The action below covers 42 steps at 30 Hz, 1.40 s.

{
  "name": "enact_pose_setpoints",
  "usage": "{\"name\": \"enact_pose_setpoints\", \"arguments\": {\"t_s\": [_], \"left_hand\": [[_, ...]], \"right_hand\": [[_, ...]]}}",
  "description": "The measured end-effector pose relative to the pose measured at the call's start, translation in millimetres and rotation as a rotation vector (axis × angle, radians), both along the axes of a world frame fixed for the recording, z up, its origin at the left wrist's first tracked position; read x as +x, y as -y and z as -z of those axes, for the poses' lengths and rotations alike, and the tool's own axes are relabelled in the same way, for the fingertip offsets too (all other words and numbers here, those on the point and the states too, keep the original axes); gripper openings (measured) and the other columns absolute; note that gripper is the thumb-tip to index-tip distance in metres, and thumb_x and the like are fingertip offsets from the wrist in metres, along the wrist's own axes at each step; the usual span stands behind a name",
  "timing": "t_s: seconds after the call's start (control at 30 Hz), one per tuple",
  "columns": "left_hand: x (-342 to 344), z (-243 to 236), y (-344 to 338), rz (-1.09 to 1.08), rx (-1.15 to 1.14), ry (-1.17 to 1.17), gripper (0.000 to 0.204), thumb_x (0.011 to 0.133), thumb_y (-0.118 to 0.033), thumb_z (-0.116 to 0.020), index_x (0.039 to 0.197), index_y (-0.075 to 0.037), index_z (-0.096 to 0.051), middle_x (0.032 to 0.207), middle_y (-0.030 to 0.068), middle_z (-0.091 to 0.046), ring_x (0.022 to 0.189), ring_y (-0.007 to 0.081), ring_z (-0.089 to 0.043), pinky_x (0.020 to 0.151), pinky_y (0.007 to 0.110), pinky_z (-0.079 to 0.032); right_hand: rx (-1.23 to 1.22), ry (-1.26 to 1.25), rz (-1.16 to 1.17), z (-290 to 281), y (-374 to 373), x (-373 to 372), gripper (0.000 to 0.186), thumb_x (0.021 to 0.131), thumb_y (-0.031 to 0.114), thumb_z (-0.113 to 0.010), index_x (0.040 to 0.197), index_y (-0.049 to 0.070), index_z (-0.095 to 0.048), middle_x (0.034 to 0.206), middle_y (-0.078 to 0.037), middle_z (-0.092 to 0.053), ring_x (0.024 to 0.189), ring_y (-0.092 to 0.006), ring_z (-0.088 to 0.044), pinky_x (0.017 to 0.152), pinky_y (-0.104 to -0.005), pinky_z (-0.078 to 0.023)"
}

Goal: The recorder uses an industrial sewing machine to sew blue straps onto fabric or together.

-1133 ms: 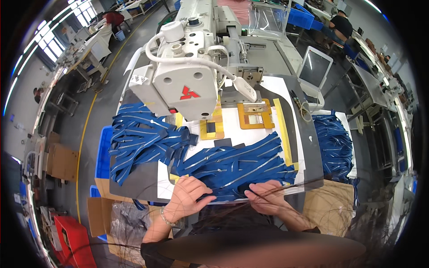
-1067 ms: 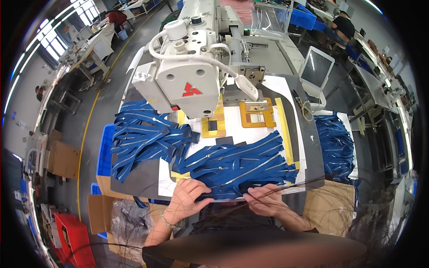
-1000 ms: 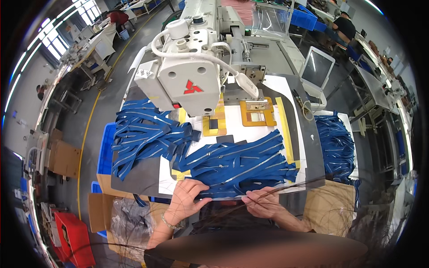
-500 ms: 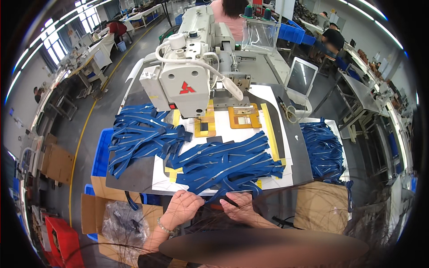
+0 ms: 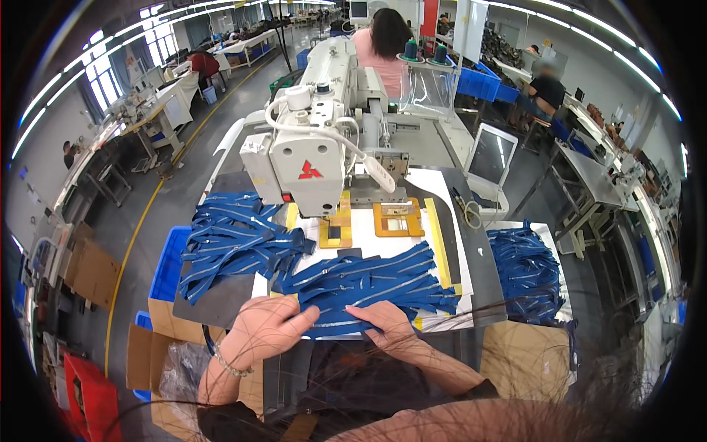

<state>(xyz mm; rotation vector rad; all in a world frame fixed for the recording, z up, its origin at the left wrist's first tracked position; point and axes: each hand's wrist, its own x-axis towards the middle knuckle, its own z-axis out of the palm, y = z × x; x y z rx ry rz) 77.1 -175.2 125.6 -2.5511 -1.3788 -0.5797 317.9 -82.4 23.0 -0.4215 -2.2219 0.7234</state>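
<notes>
Along the front edge of the sewing table, a blue zipper with a pale tooth line runs between my two hands. My left hand is closed at its left end, thumb and fingers bent together. The right end lies under the closed fingers of my right hand; its fingertips are partly hidden. Just beyond my hands lies a loose pile of similar blue zippers. Another heap of zippers sits on the table's left side.
The white sewing machine head stands over yellow-edged clamp plates. To the right are a tilted screen and more bundled zippers above a cardboard box. A blue bin and an open carton stand at left.
Both hands have risen from below the table's front edge onto it, with a zipper now stretched between them. My view has tipped slightly upward.
</notes>
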Motion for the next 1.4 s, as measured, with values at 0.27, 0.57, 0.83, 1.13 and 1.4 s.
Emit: {"name": "enact_pose_setpoints", "arguments": {"t_s": [0.27,0.57,0.83,1.13,1.4], "left_hand": [[-8.0,-11.8,-55.7,-0.082,-0.153,0.037,0.021,0.073,-0.023,-0.071,0.090,-0.014,-0.063,0.079,0.0033,-0.051,0.071,0.0207,-0.056,0.060,0.033,-0.046],[-10.3,39.5,-126.2,-0.094,-0.092,0.093,0.020,0.081,-0.027,-0.065,0.078,-0.008,-0.059,0.075,0.0075,-0.056,0.075,0.0262,-0.058,0.067,0.036,-0.043],[-6.4,64.4,-146.6,-0.141,-0.255,0.323,0.017,0.075,-0.021,-0.073,0.085,-0.009,-0.065,0.076,0.0084,-0.064,0.068,0.0253,-0.060,0.066,0.034,-0.043],[-16.2,72.3,-139.1,-0.153,-0.254,0.482,0.019,0.073,-0.018,-0.074,0.084,-0.005,-0.065,0.077,0.0098,-0.064,0.075,0.0262,-0.061,0.071,0.034,-0.047],[0.3,66.7,-106.9,-0.146,0.147,0.332,0.013,0.075,-0.010,-0.069,0.088,-0.009,-0.065,0.070,0.0033,-0.059,0.063,0.0209,-0.057,0.058,0.034,-0.042]], "right_hand": [[-0.764,0.201,-0.386,-24.7,-54.1,-3.8,0.030,0.089,0.008,-0.058,0.118,0.005,-0.056,0.095,-0.007,-0.065,0.089,-0.0146,-0.060,0.080,-0.0273,-0.045],[-1.351,0.175,-0.490,-11.3,-134.5,2.9,0.024,0.087,0.008,-0.062,0.109,0.002,-0.059,0.094,-0.003,-0.066,0.080,-0.0075,-0.061,0.068,-0.0222,-0.051],[-1.116,0.388,-0.291,-26.5,-160.1,19.6,0.034,0.084,0.017,-0.067,0.114,0.002,-0.057,0.079,-0.002,-0.065,0.056,-0.0006,-0.050,0.040,-0.0168,-0.032],[-1.077,0.244,-0.260,-45.8,-173.9,30.2,0.031,0.082,0.007,-0.068,0.112,0.002,-0.059,0.096,0.002,-0.063,0.078,-0.0027,-0.056,0.062,-0.0149,-0.043],[-0.574,0.281,0.092,-28.3,-214.7,48.8,0.028,0.080,0.011,-0.067,0.106,0.002,-0.064,0.085,-0.001,-0.063,0.075,-0.0073,-0.056,0.070,-0.0218,-0.045]]}}
